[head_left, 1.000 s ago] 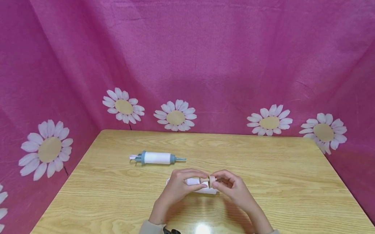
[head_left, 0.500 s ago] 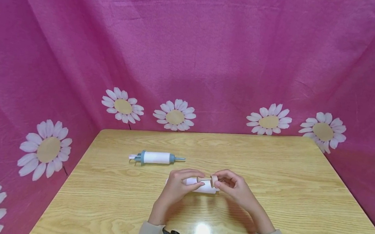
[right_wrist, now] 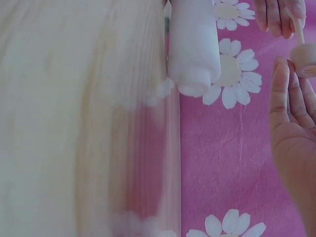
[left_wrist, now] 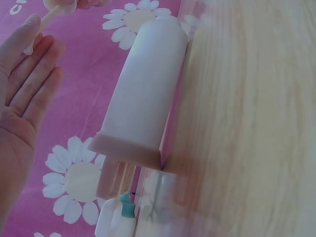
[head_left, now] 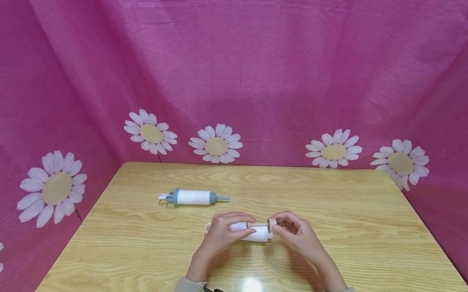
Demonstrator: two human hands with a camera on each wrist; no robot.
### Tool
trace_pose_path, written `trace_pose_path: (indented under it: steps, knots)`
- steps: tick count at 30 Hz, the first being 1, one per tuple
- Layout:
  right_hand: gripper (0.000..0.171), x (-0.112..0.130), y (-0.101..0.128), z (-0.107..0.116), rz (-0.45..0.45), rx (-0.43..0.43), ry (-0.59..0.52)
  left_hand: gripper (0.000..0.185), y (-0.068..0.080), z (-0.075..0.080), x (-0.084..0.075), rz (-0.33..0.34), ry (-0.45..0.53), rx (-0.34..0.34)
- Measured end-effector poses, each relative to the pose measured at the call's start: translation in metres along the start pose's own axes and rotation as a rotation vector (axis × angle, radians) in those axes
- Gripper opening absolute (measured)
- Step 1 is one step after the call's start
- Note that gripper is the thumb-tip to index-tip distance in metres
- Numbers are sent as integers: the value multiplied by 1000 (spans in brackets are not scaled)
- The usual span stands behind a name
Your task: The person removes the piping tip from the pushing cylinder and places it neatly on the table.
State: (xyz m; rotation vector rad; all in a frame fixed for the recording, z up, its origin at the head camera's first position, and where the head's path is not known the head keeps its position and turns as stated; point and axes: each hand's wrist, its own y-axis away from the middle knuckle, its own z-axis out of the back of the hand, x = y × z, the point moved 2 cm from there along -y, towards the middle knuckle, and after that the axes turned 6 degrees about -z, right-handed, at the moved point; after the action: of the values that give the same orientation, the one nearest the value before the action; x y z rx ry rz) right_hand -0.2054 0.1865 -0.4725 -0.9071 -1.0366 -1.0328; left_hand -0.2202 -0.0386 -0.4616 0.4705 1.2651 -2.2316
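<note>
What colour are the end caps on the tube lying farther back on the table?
Blue-grey, on the white tube; clearest in the head view.

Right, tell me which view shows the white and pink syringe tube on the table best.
The left wrist view: the pink-flanged tube fills the frame, lying along the table edge. The right wrist view shows only its rounded end. In the head view it is small and partly hidden behind the left hand.

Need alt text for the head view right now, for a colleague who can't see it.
Two hands hold a small beige plunger piece between them above a white tube lying on a wooden table. A blue-capped white syringe lies behind; pink daisy cloth surrounds.
</note>
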Motion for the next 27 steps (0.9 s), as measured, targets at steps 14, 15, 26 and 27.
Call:
trace_pose_path:
  steps: [14, 15, 26, 27]
  knots:
    - [26, -4, 10, 25, -15, -46, -8, 18, -3, -13, 3, 43, 53, 9]
    - [26, -5, 11, 26, -7, -49, -12, 18, -4, -13, 3, 47, 55, 10]
    - [25, -8, 21, 44, -24, -104, 25, 19, -9, -30, 3, 65, 76, 20]
    - [25, -9, 22, 46, -23, -109, 27, 19, -9, -33, 3, 68, 83, 24]
